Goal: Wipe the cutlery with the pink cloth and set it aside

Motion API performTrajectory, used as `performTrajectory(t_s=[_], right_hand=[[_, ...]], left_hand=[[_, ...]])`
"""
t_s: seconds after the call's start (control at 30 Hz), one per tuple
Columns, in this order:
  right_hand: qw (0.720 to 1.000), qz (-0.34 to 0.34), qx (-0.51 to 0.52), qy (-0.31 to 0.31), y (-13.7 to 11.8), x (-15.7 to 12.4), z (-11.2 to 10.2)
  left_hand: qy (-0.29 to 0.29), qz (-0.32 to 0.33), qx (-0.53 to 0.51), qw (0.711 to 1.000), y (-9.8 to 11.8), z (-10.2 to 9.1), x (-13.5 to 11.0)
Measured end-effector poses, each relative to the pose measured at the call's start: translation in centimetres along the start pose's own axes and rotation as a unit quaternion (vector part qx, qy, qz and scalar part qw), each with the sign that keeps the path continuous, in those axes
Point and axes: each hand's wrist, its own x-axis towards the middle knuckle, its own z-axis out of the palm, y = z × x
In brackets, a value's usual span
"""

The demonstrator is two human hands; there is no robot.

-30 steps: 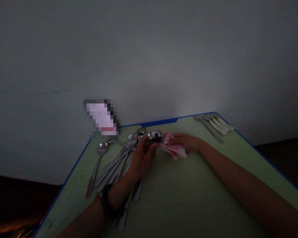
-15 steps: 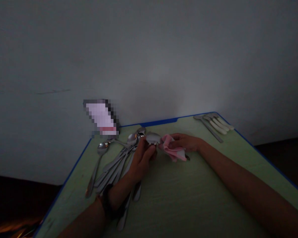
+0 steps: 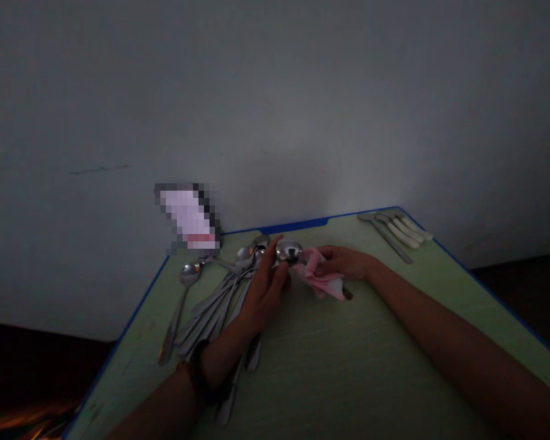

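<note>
A metal spoon (image 3: 288, 250) is held above the table, its bowl to the left and the dark end of its handle sticking out at the right. My right hand (image 3: 343, 261) is closed on a pink and white cloth (image 3: 323, 278) wrapped round the spoon's handle. At the bowl's left edge is my left hand (image 3: 263, 290), thumb below and index finger raised alongside, holding the bowl lightly; its other fingers are partly hidden. Beneath my left wrist and forearm lies a heap of spoons (image 3: 211, 311), handles mostly pointing towards me.
One spoon (image 3: 190, 272) lies apart at the heap's left. At the far right corner rest several forks with white handles (image 3: 403, 233) and an all-metal utensil (image 3: 387, 237). A blurred-out phone-like object (image 3: 187, 217) leans on the wall. The green table (image 3: 348, 366) has a blue edge.
The spoon has turned, so its shiny bowl now faces me more. My left index finger has straightened upwards beside the bowl. My right hand has barely moved with the cloth.
</note>
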Motion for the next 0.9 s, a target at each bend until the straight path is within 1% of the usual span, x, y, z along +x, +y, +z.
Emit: performTrajectory(t_s=[0.13,0.27,0.43,0.57,0.7,0.9], right_hand=[[1.0,-0.003,0.002,-0.025,0.2,0.0,-0.3],[0.999,-0.012,-0.002,-0.052,0.2,-0.1,-0.6],[0.996,-0.011,-0.026,-0.082,0.1,-0.3,-0.8],[0.995,0.004,-0.042,-0.085,-0.2,-0.5,-0.8],[0.995,0.019,-0.035,-0.088,-0.2,-0.6,-0.7],[0.996,0.02,-0.038,-0.072,-0.1,-0.6,-0.7]], left_hand=[[-0.008,0.024,0.002,1.0,-0.2,-0.3,-0.1],[-0.023,0.065,-0.016,0.997,-0.3,-0.4,-0.2],[-0.038,0.123,0.003,0.992,-0.4,-0.5,-0.5],[-0.04,0.15,0.021,0.988,-0.6,-0.5,-0.7],[-0.035,0.174,0.033,0.984,-0.8,-0.5,-0.7],[-0.025,0.179,0.046,0.982,-1.1,-0.4,-0.6]])
